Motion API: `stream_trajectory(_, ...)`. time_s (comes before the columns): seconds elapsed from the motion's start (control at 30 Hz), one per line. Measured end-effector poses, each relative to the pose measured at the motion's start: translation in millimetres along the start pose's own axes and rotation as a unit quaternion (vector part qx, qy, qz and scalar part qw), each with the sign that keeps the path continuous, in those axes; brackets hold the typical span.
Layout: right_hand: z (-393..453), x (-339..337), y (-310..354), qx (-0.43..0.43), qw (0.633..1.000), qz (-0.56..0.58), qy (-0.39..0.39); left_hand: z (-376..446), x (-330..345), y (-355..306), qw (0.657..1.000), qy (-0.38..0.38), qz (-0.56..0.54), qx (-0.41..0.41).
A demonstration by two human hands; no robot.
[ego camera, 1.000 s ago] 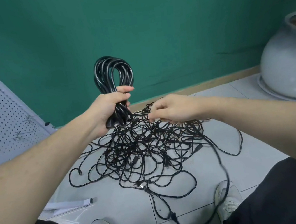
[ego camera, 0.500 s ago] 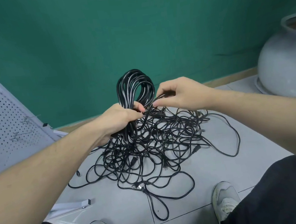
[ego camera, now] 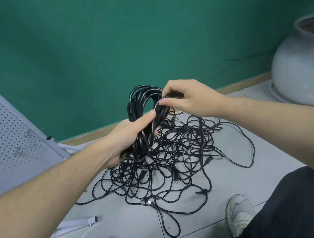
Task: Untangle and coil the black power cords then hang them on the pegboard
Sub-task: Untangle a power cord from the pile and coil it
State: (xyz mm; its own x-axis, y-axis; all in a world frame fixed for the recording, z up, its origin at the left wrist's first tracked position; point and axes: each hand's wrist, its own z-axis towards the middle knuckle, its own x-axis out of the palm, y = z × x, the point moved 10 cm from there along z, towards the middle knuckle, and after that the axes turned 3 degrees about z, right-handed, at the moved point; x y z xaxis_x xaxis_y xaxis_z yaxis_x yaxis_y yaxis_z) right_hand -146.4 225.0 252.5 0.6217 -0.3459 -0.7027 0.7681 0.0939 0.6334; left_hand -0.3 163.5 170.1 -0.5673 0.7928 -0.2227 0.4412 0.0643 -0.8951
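A coiled bundle of black power cord (ego camera: 146, 108) stands upright above the floor, gripped around its lower part by the left hand (ego camera: 128, 138), thumb laid across the strands. The right hand (ego camera: 187, 98) pinches one strand at the coil's upper right edge. Below and behind them, a loose tangle of black cords (ego camera: 173, 156) sprawls over the grey tiled floor (ego camera: 243, 127) (several plugs show among the loops). A white pegboard (ego camera: 3, 123) leans at left, a large grey ceramic pot (ego camera: 305, 67) sits at right, against a green wall (ego camera: 121, 33).
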Motion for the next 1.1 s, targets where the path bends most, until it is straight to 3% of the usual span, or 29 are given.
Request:
stream_trajectory(0.13,-2.1,-23.7,-2.6,0.084,0.978,-0.184,-0.047,-0.3,9.6,-2.2,0.988,0.043,0.137,0.049)
stream_trajectory(0.2,0.3,-27.2,3.3,0.089,0.975,-0.197,-0.047,2.7,14.2,-4.6,0.976,0.054,0.198,0.073)
stream_trajectory(0.33,1.8,-1.8,9.8,0.055,0.996,0.012,0.074,4.4,20.0,5.6,0.959,0.085,0.263,0.060)
stream_trajectory(0.4,0.1,7.3,14.8,0.042,0.990,0.046,0.124,2.7,22.5,10.1,0.945,0.101,0.308,0.053)
stream_trajectory(0.57,5.8,-0.9,22.5,0.001,0.995,0.069,0.077,-4.2,31.2,7.2,0.934,0.156,0.319,0.053)
stream_trajectory(0.77,14.0,7.5,6.5,0.031,0.990,0.127,0.060,-28.2,56.8,-26.2,0.891,0.229,0.345,0.189)
stream_trajectory(0.83,14.1,12.5,-7.9,0.061,0.986,0.138,0.067,-33.5,53.2,-40.7,0.878,0.208,0.362,0.232)
stream_trajectory(0.9,11.9,15.8,-15.3,0.061,0.985,0.141,0.072,-31.5,38.5,-53.5,0.890,0.143,0.355,0.248)
stream_trajectory(1.0,0.4,26.2,-28.4,0.108,0.972,0.189,0.094,-26.8,18.9,-60.9,0.908,0.061,0.348,0.227)
stream_trajectory(1.1,-11.8,52.5,-35.3,0.144,0.959,0.195,0.147,-19.8,-2.0,-54.8,0.895,-0.035,0.414,0.161)
